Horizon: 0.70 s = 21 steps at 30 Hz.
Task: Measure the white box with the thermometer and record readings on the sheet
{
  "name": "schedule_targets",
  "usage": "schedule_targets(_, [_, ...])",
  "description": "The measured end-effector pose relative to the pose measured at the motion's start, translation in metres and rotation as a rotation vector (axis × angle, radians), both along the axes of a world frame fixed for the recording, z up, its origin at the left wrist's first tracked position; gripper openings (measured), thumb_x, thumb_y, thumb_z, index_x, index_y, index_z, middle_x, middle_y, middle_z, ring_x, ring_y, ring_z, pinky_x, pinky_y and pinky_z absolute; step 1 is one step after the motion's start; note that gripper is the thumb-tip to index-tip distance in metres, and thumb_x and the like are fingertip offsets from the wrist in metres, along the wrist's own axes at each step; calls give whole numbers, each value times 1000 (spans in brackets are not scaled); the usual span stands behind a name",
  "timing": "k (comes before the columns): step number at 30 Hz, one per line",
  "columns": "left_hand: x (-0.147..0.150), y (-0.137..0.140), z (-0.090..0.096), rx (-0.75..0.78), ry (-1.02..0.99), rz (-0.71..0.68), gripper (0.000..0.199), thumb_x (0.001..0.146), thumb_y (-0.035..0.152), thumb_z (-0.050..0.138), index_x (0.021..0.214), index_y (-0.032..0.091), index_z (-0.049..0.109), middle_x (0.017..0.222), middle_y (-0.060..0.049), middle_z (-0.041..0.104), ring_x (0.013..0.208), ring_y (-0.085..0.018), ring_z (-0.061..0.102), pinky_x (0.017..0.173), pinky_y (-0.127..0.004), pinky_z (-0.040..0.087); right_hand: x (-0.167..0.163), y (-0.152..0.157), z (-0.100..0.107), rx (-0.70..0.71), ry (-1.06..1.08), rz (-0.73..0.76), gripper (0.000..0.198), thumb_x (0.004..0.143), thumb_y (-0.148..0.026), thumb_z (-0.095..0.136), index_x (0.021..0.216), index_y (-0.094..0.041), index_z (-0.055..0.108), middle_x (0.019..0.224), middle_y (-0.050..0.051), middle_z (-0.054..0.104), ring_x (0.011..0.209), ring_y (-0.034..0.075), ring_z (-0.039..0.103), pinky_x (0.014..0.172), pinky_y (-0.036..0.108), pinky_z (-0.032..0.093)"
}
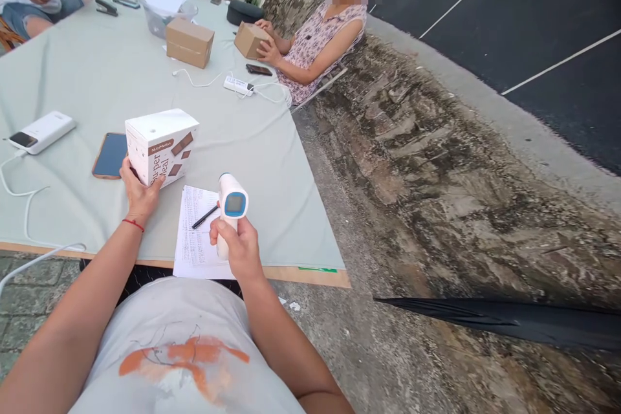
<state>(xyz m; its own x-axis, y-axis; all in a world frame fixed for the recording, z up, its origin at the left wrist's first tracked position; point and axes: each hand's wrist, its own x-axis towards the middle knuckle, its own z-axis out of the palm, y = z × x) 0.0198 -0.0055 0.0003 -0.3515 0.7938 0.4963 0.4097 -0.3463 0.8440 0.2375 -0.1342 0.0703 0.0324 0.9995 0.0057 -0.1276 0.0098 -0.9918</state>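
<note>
My left hand grips the lower near side of a white box with brown lettering and pictures of brown squares. The box is tilted slightly, close to a phone that lies to its left. In my right hand is a white infrared thermometer with a blue-rimmed grey display facing me; the fingers wrap its handle. Below the thermometer are printed sheets at the table edge, with a black pen lying across them.
A white power bank with a cable lies at the left. Farther back stand a cardboard box and a plastic basket with papers. A person at the right holds another cardboard box; two more people sit at the far side. A stone wall borders the right.
</note>
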Motion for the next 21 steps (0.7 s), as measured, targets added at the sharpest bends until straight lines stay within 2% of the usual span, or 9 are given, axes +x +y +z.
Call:
schedule_targets(3, [-3,4,-4,-46,19,31,89,67,36,84,140,23,35,132,-12,41,132,-35,37,114,-52,31,1,-6,6,44,-18,15,26,82,-46,62,80,-21,58,62,-3,58,59,14,53,63,30,46])
schedule_targets(7, [-7,9,-10,-75,37,2,85,72,34,80,142,25,33,134,-12,42,134,-35,37,115,-55,30,7,-3,5,89,-81,-12,26,83,-46,62,85,-21,61,63,-3,59,59,14,54,64,30,46])
schedule_targets(9, [-7,9,-11,-57,42,-16,85,74,35,79,144,26,31,139,-12,40,137,-34,34,117,-55,27,17,7,-2,98,-181,-101,29,81,-47,63,93,-20,63,68,-2,62,64,15,56,67,30,47])
schedule_targets(12, [-6,8,-10,-38,59,-19,83,76,34,77,144,25,31,138,-13,41,135,-34,36,116,-55,29,41,30,-21,72,-449,-327,44,78,-47,64,111,-20,64,96,4,69,87,21,61,79,33,48])
schedule_targets(14, [-4,6,-8,-24,78,-10,80,77,32,76,143,24,32,136,-13,43,133,-33,38,115,-54,31,61,45,-36,-19,-679,-406,50,76,-46,64,119,-20,63,108,8,67,101,25,60,85,36,47])
schedule_targets(16, [-2,5,-7,-14,92,-3,78,79,33,74,143,24,31,137,-13,44,133,-33,38,116,-55,31,82,57,-51,-196,-911,-416,52,76,-44,64,123,-22,63,114,10,64,104,27,60,86,37,46])
schedule_targets(18, [-1,5,-9,-16,97,-4,78,81,35,73,145,23,30,139,-14,43,135,-33,37,117,-55,29,98,62,-64,-309,-1077,-395,52,79,-43,63,127,-21,61,115,12,62,106,29,60,86,37,45])
schedule_targets(21, [0,4,-13,-22,117,2,84,82,38,71,149,22,22,148,-17,35,142,-35,29,121,-56,21,114,61,-82,-337,-1214,-384,50,82,-40,62,127,-18,61,111,13,62,106,30,59,87,39,45])
